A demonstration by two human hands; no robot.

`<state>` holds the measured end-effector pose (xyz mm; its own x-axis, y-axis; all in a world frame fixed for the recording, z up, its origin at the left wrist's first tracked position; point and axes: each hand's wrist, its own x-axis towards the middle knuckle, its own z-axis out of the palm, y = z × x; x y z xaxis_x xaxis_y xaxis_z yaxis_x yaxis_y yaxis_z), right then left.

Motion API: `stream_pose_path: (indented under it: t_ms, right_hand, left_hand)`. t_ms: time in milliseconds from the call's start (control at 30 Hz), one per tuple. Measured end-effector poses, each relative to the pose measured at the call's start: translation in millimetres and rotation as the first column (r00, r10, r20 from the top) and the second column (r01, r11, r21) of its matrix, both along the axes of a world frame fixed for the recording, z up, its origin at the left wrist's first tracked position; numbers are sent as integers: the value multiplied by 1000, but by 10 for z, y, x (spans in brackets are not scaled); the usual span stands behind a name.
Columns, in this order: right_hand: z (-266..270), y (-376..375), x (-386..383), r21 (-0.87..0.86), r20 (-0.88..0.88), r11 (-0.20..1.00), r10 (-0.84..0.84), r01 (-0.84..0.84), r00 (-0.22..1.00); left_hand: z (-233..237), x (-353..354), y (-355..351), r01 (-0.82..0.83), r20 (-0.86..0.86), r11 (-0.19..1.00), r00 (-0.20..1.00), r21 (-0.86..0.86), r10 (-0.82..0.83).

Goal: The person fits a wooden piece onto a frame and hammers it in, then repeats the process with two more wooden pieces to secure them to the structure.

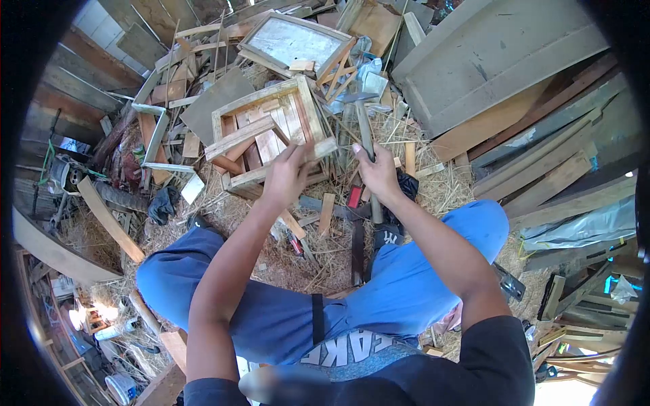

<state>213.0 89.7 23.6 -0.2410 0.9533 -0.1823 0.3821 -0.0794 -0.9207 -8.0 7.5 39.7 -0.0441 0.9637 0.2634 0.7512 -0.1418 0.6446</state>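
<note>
My right hand (pixel 380 177) is closed around the handle of a hammer (pixel 365 132), with the hammer's head up and away from me. To its left, my left hand (pixel 288 174) has its fingers curled at the near side of a box-like wooden frame (pixel 302 108). A smaller wooden frame piece (pixel 238 138) lies across that box, and one end of it reaches my left fingers. Exactly what those fingertips pinch is partly hidden. Inside the box, pale slats (pixel 290 116) show.
A framed panel (pixel 294 42) lies beyond the box among scrap wood. Large boards (pixel 501 61) lean at the right. A red-handled tool (pixel 296 245) and a red item (pixel 355 196) lie on the straw-strewn ground (pixel 271 267) between my legs. Curved wood (pixel 108 220) is at left.
</note>
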Motion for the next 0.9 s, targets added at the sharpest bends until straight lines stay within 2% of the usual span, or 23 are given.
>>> stream_pose_path:
  t_ms: [133,200,300,500,567,600,667,700,833,900]
  right_hand:
    - [-115,-93,113,58,13,997,50,-51,999]
    - [-91,-329,174,215,33,972,93,-98,995]
    - [38,-554,245,221,66,966,122,-134,990]
    - [110,-589,271,196,135,970,117,-142,984]
    - [93,-590,221,482,17,871,103,-99,995]
    - [24,-594,229,481,20,871,104,-100,994]
    - [-152,-601,240,364,124,915,137,-174,983]
    - [-37,-593,251,265,174,950,121,-164,977]
    - [114,-532,241,306,99,945,90,-116,991]
    - [122,-569,199,491,16,868,68,-67,998]
  left_hand:
    - [-159,-150,67,-6,-93,999,996,-51,1]
    - [-242,-164,75,-56,-220,998,974,11,57]
    - [-186,-158,95,-66,-267,996,963,-60,48]
    - [-189,-132,143,-41,-206,996,978,-74,25]
    - [-241,-134,167,-32,-210,998,978,-52,20]
    - [-264,-124,169,-27,-213,999,977,-28,20]
    - [-216,-91,151,-31,-199,998,980,-52,20]
    - [-193,-95,158,-35,-187,997,982,-74,21]
    - [-237,-96,168,-36,-198,998,980,-42,27]
    - [-261,-96,151,-48,-183,999,982,-20,44]
